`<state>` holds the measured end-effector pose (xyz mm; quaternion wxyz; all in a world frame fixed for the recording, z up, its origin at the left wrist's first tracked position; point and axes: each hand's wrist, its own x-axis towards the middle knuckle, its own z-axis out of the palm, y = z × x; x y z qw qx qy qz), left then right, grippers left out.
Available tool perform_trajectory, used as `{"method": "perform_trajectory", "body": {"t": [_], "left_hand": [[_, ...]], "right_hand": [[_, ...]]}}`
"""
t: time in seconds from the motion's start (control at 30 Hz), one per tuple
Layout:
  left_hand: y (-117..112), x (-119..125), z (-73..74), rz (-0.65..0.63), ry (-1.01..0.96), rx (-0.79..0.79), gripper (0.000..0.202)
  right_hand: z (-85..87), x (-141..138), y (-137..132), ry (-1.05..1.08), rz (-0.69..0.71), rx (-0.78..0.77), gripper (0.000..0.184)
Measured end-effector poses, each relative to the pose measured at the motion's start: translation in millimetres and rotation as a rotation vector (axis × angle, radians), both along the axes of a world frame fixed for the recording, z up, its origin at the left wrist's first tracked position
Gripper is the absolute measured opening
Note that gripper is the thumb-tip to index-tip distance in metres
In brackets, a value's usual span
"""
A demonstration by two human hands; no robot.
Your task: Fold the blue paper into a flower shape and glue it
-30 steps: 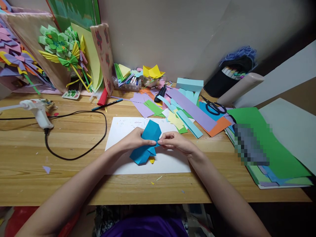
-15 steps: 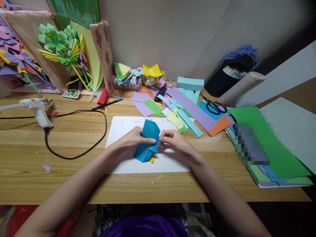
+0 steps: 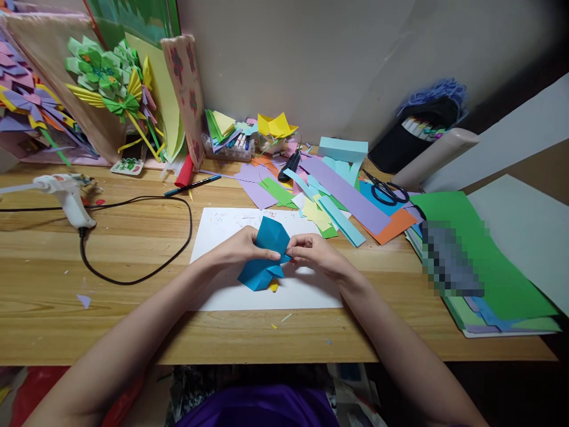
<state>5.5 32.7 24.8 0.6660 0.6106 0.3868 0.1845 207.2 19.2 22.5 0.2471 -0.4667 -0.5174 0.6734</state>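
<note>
grips of left hand (image 3: 242, 246) and right hand (image 3: 316, 255) pinch the blue paper (image 3: 269, 236), and the right one has now curled inward, tightening the fold.

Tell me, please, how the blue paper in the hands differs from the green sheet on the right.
The blue paper is folded; the green sheet is flat. The blue paper is pinched by the left hand and right hand; the green sheet lies unheld. Both are coloured paper.

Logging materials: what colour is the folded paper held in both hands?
The folded paper is blue; head view shows it.
</note>
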Motion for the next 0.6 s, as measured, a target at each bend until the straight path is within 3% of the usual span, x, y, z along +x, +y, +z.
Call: {"method": "perform_trajectory", "body": {"t": [0.27,0.6], "left_hand": [[1.6,-1.1,-0.6,0.05,0.106,0.006,0.037],[1.7,-0.8,-0.3,0.075,0.113,0.037,0.038]], "right_hand": [[1.3,4.7,0.8,0.006,0.066,0.057,0.023],[6.9,-2.2,-2.1,-0.055,-0.007,0.126,0.019]]}}
